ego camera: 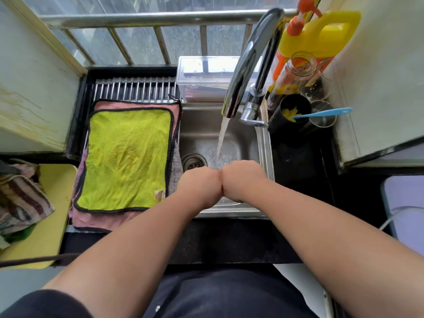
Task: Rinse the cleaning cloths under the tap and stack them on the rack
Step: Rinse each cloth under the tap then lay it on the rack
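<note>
Cleaning cloths: three are stacked flat on the rack (pixel 135 88), left of centre. A yellow-green cloth (pixel 126 157) is on top, a pink cloth (pixel 101 218) is under it, and a grey cloth (pixel 175 161) shows only as an edge on the sink side. A striped cloth (pixel 20 200) is bunched with others on the yellow tray (pixel 55 203) at the far left edge; these are judged not yet rinsed.

Handling, judged from the plush weave:
- Soft and limp, no stiffness, not fragile.
- Light when dry, noticeably heavier and dripping once soaked.
- Best taken at two corners along the black hem, so it hangs open under the water and can be laid flat on the stack.
- For wringing, it is better gathered mid-length.

The left hand (pixel 199 184) and right hand (pixel 241 180) are pressed side by side, touching, over the sink (pixel 199 129) at frame centre. They sit right where the stream (pixel 222 136) from the tap (pixel 250 58) lands. Only the backs of the hands are shown and the fingers are turned down out of sight. It cannot be told whether a cloth is held, and none is seen around them.

The drain (pixel 193 160) is just beside the left hand. A detergent jug (pixel 321 35) stands upper right.
</note>
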